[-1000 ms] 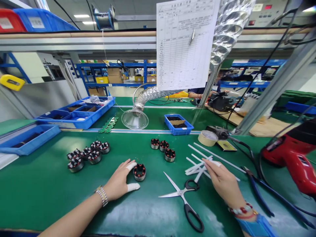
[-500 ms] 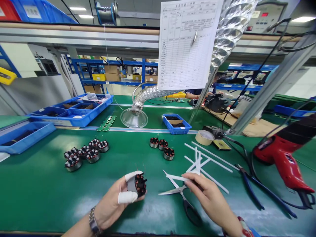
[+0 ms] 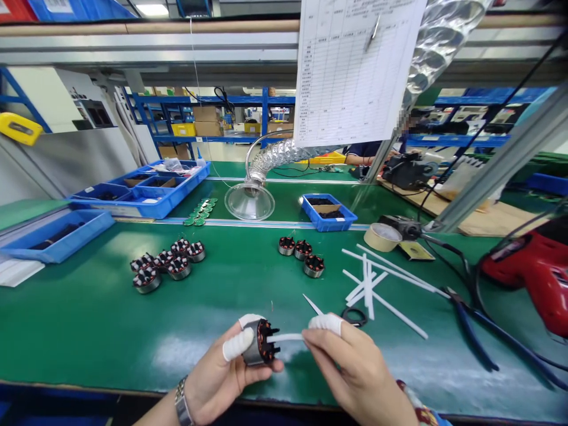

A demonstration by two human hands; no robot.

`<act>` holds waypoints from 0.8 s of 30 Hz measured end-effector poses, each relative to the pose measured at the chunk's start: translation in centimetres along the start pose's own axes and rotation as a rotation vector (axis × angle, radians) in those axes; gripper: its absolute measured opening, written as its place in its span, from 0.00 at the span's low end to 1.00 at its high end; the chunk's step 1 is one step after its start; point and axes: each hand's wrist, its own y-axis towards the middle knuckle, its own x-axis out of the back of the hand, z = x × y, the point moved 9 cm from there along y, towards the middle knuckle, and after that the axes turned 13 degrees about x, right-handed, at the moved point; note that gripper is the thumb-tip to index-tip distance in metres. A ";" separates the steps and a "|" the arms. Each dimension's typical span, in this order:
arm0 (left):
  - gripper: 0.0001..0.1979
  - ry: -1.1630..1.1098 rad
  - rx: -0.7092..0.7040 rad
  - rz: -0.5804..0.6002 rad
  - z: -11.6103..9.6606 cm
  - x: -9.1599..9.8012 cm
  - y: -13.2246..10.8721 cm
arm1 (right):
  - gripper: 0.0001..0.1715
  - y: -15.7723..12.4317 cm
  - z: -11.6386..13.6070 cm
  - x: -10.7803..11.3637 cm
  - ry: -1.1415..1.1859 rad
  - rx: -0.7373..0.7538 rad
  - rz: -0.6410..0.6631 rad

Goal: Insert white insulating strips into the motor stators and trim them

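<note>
The left hand (image 3: 224,370) grips the ring (image 3: 254,345), tipped sideways above the desk (image 3: 110,337); the right hand (image 3: 357,367) pinches a strip (image 3: 288,338). The strip's tip, earlier clear of the ring, now meets its open side, so both seem worked together. The scissors (image 3: 313,305) show less, mostly behind the right hand.

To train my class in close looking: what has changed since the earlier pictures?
The left hand, first beside the wound ring on the table, has lifted it and tipped it sideways. The right hand has brought a white strip leftward from the pile, its tip now at the ring. The three rings and the pliers stayed put.
</note>
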 end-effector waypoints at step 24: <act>0.13 0.367 -0.020 -0.014 0.0 -5.1 -1.7 | 0.10 -2.8 -0.2 -2.3 0.424 -0.079 -0.113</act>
